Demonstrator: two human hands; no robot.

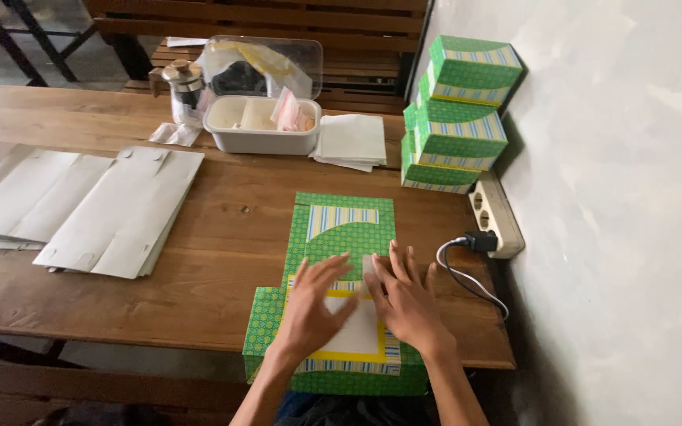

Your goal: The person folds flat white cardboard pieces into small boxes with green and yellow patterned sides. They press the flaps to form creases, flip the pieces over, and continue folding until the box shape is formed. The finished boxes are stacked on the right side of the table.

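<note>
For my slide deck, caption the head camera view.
Both hands press a flat green patterned box blank on a wooden table.

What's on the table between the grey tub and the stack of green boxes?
A pile of white paper sheets lies between the grey tub and the stacked green boxes, seen in the head view.

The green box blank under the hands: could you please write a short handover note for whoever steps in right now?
Left hand: open, flat on the box blank.
Right hand: open, pressing beside it, fingertips at the fold line.
Blank lies unfolded at the table front edge, print side up.
Done: three folded boxes stacked by the wall.
Left: this blank not yet folded; grey flat sheets piled at left.
</note>
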